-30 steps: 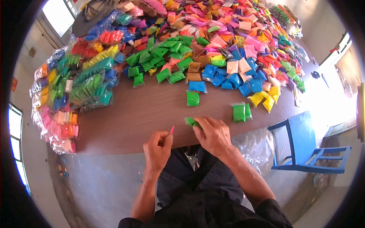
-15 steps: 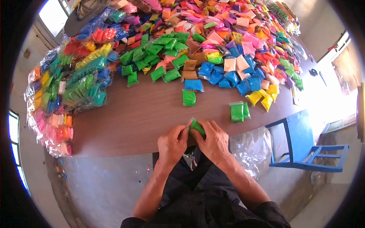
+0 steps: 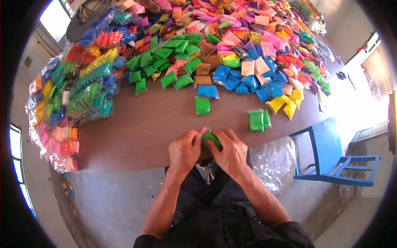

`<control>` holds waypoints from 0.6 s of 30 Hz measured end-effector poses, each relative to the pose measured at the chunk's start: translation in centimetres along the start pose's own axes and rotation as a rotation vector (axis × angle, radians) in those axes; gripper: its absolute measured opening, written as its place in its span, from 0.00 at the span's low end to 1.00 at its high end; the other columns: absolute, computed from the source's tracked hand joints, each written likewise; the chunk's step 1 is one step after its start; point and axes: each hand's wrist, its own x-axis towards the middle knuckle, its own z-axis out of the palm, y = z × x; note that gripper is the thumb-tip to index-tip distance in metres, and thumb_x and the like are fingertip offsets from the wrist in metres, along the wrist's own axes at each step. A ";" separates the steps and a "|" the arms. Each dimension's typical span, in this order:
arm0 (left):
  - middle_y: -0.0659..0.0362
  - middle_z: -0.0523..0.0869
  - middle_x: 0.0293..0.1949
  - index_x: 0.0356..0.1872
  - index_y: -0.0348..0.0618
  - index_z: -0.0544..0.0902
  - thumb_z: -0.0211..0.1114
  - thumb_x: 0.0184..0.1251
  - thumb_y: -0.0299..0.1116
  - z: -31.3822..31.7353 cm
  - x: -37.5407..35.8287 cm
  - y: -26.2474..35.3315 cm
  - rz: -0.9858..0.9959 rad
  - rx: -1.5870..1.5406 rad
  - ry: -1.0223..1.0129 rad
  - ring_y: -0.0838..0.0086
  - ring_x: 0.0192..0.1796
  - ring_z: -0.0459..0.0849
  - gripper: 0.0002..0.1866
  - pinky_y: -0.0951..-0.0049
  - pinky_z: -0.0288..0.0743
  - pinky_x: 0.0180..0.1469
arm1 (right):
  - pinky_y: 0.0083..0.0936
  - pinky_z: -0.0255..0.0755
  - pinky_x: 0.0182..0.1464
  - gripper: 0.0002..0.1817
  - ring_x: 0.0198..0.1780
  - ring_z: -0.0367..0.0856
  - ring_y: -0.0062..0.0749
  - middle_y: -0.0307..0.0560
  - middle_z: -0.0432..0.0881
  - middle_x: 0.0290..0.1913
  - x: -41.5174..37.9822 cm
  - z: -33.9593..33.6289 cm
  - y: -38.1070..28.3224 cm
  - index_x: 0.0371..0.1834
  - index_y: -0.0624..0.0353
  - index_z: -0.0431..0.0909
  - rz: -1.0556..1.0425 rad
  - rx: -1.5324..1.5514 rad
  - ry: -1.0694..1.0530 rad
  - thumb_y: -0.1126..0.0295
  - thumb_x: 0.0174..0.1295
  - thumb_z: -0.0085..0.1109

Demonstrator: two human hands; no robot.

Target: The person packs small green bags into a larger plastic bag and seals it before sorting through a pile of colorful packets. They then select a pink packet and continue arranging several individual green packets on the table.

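A small green packet (image 3: 211, 139) is held between my two hands at the table's front edge. My right hand (image 3: 230, 151) has its thumb and fingers closed around the packet. My left hand (image 3: 183, 150) is closed in a pinch at the packet's left end, where a bit of pink shows; its fingertips are partly hidden. Beyond my hands, a single green packet (image 3: 203, 106) lies on the brown table (image 3: 140, 128), just below a blue packet (image 3: 207, 91). To the right, two green packets (image 3: 256, 120) overlap.
A large heap of coloured packets (image 3: 231, 37) covers the table's far side. Bundled clear bags of packets (image 3: 89, 93) line the left side. A blue chair (image 3: 326, 142) and a clear plastic bag (image 3: 275, 163) are at the right.
My left hand has shifted slightly left and turned a little at the packet's end. The packet remains between both hands. The whole view has moved slightly.
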 end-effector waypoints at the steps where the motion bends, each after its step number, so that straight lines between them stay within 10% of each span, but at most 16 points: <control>1: 0.50 0.89 0.31 0.35 0.44 0.86 0.73 0.75 0.34 -0.1 0.2 -0.4 0.003 0.018 0.013 0.46 0.34 0.88 0.08 0.50 0.79 0.35 | 0.44 0.83 0.44 0.15 0.45 0.90 0.53 0.48 0.88 0.44 0.0 0.1 0.1 0.51 0.52 0.90 0.000 0.005 0.010 0.64 0.63 0.79; 18: 0.51 0.88 0.27 0.36 0.45 0.87 0.75 0.74 0.33 -1.2 -2.6 -0.2 -0.017 0.113 0.044 0.49 0.30 0.89 0.06 0.54 0.79 0.31 | 0.47 0.83 0.45 0.09 0.42 0.91 0.56 0.53 0.91 0.40 0.4 -0.6 1.5 0.44 0.57 0.90 0.037 0.034 -0.009 0.64 0.71 0.69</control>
